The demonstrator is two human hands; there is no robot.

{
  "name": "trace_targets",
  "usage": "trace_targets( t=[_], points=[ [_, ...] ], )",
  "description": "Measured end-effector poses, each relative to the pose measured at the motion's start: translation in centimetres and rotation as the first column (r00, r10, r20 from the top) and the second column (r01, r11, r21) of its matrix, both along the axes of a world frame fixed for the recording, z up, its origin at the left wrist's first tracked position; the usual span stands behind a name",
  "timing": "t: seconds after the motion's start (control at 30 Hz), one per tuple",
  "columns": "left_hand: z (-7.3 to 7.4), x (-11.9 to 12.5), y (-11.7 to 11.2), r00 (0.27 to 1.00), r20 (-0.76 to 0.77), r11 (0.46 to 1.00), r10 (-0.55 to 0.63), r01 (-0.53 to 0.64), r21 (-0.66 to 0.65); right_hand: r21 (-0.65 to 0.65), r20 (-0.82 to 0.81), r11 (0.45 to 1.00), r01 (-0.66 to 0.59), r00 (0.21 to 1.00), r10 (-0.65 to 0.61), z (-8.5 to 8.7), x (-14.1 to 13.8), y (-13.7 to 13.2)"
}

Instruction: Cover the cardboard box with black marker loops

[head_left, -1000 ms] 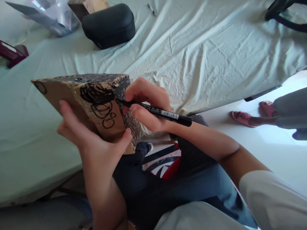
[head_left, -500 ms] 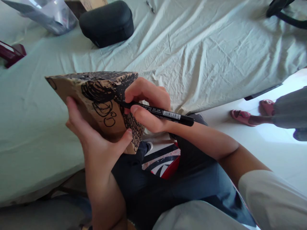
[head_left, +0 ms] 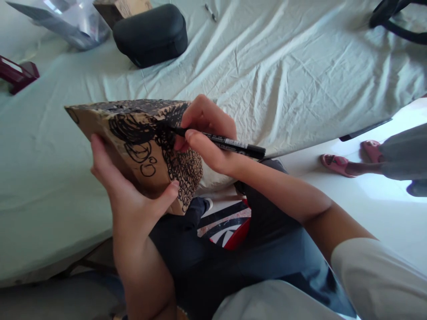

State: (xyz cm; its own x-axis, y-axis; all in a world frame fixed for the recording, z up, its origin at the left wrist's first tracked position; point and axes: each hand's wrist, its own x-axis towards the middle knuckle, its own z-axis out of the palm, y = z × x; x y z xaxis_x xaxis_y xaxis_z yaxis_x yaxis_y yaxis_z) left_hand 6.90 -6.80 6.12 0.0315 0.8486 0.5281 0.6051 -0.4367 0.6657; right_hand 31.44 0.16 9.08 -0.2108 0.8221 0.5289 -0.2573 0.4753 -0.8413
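Here we are, right in close: my left hand (head_left: 130, 195), thumb and fingers spread wide, grips a brown cardboard box covered in looping black scribbles (head_left: 155, 175), tilted up in front of me by the table's near edge; whether it rests on the pale, wrinkled cloth (head_left: 283, 80), I can't tell. And my right hand (head_left: 211, 133) is closed around a slim black marker with white print and a barcode (head_left: 230, 143), its dark tip right at the heavily inked edge, just beside the drawn circles. Beyond, on the cloth, sits a rounded black hard-shell case (head_left: 151, 35), a second brown cardboard box (head_left: 133, 6) just behind it, and a small thin pen (head_left: 210, 12) off to the right, well apart from my hands.
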Motion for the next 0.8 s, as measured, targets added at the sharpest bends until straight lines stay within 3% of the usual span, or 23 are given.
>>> trace_targets(
  t=[0.1, 0.17, 0.27, 0.4, 0.47, 0.57, 0.67, 0.8],
  points=[
    [-0.2, -1.1, 1.1, 0.987, -0.123, 0.99, -0.106, 0.116, 0.08, 0.015, -0.169, 0.994, 0.112, 0.98, -0.108, -0.4, 0.2, 1.9],
    [-0.6, -2.3, 2.3, 0.978, -0.152, 0.965, -0.144, 0.173, 0.195, -0.042, -0.267, 0.99, 0.135, 0.953, -0.141, -0.7, 0.6, 3.6],
    [-1.9, -4.4, 4.3, 0.984, -0.133, 0.929, -0.114, 0.154, 0.337, -0.219, -0.085, 0.942, 0.253, 0.957, -0.277, -1.1, 1.7, 6.0],
    [-4.1, -5.7, 5.8, 0.983, 0.184, 0.987, -0.028, -0.002, 0.158, -0.407, 0.046, 0.899, 0.163, 0.986, -0.158, -2.3, 2.9, 8.4],
    [-5.1, -5.5, 6.0, 0.961, 0.274, 0.998, -0.013, -0.005, 0.066, -0.504, -0.002, 0.861, 0.059, 0.998, -0.069, -2.9, 3.4, 9.3],
    [-6.5, -4.8, 6.0, 0.941, 0.336, 0.999, -0.035, 0.019, 0.05, -0.613, -0.092, 0.786, -0.079, 0.995, 0.027, -3.7, 4.0, 10.3],
    [-7.7, -4.1, 5.8, 0.926, 0.375, 0.999, -0.041, 0.031, 0.033, -0.611, 0.004, 0.792, 0.01, 1.0, -0.009, -5.0, 4.2, 11.2],
    [-9.2, -4.7, 5.9, 0.936, 0.352, 0.998, -0.022, 0.041, -0.045, -0.445, 0.325, 0.858, 0.257, 0.939, -0.112, -7.7, 3.9, 13.1]
  ],
)
